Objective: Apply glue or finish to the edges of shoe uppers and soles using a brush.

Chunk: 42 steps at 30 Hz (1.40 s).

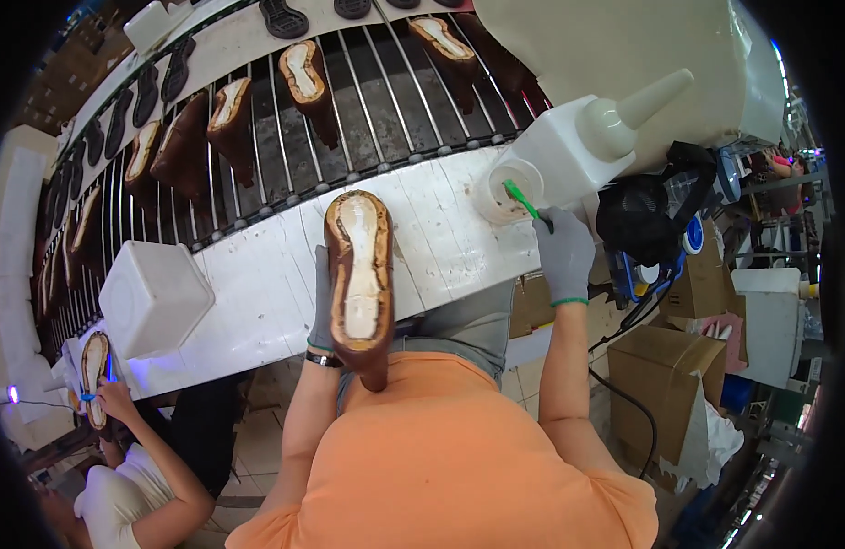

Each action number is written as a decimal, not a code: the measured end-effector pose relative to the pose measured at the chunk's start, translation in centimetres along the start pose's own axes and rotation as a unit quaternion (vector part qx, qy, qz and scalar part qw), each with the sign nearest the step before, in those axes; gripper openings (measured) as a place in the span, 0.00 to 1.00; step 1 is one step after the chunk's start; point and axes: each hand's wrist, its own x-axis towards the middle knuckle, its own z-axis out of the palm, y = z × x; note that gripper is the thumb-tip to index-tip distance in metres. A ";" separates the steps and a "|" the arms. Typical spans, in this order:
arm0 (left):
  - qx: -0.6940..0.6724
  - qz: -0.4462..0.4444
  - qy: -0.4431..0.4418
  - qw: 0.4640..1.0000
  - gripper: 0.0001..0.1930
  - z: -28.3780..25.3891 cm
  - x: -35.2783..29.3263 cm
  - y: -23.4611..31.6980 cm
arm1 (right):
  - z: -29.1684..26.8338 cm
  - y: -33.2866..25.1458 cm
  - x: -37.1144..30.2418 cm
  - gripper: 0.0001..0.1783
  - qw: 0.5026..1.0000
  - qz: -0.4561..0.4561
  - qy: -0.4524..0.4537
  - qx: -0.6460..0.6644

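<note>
We see the brown boot (386,302) with its pale underside turned up, over the near edge of the white tabletop (432,256); the grey-gloved left hand (323,297) lies against its left side and partly behind it, closed on it as far as we can tell, most of the fingers being hidden; the gloved right hand (566,256), well apart to the right, is closed around a green brush (525,200), whose head dips into a translucent cup (492,212); beside that cup we find a white bottle (555,146) with a long nozzle; beyond the tabletop, more boots (304,78) rest on a rack of metal bars (372,101); at our lower left, a co-worker's hand (119,401) is at another boot (94,361).
</note>
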 end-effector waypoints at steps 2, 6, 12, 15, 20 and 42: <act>0.075 -0.076 -0.073 0.992 0.33 3.6 -0.5 -0.4 | 0.5 0.2 0.3 0.09 0.999 -0.024 0.002 -0.037; 0.110 -0.059 -0.025 0.992 0.37 3.7 -1.0 -0.9 | 0.8 2.6 0.5 0.13 0.997 -0.046 -0.053 0.028; 0.079 -0.068 -0.037 0.994 0.39 2.5 -1.0 -1.1 | 0.3 2.2 -0.4 0.14 0.820 0.218 -0.196 0.491; 0.132 -0.071 0.016 0.989 0.37 1.4 -0.5 -1.5 | 1.6 1.4 -0.3 0.19 0.735 0.177 -0.235 0.611; 0.215 -0.026 0.043 0.975 0.39 2.7 0.2 -1.9 | -0.1 -5.5 1.0 0.11 0.771 0.061 -0.318 0.549; 0.375 0.083 0.119 0.916 0.32 5.0 -0.4 -1.8 | 4.5 -13.6 4.3 0.11 0.905 -0.226 -0.290 0.215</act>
